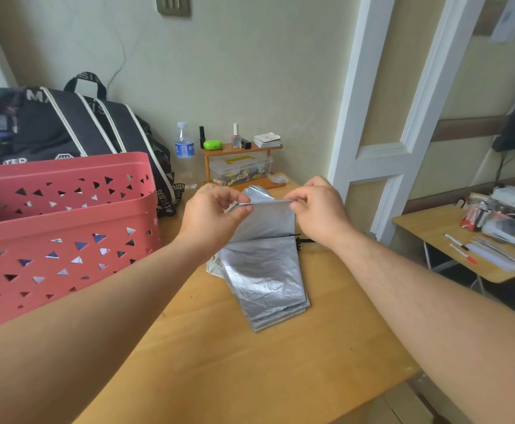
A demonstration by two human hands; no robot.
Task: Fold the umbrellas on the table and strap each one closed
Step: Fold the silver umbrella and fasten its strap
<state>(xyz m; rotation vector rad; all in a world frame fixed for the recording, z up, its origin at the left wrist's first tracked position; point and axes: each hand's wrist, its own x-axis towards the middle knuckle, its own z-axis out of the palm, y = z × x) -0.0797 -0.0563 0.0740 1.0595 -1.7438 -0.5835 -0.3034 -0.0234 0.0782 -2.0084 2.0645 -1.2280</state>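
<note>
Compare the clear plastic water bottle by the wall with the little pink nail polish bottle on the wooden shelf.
The clear plastic water bottle is much taller and stands on the wooden table; the small pink nail polish bottle sits higher, on top of the small wooden shelf. The water bottle carries a blue label; the polish bottle shows pink contents. Both stand upright with pale caps.

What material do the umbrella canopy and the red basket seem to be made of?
Umbrella canopy: thin coated fabric, probably; silver, matte sheen, fine crinkles, sharp fold creases. Red basket: moulded plastic, most likely; smooth, uniform colour, clean triangular cut-outs, rounded rim.
</note>
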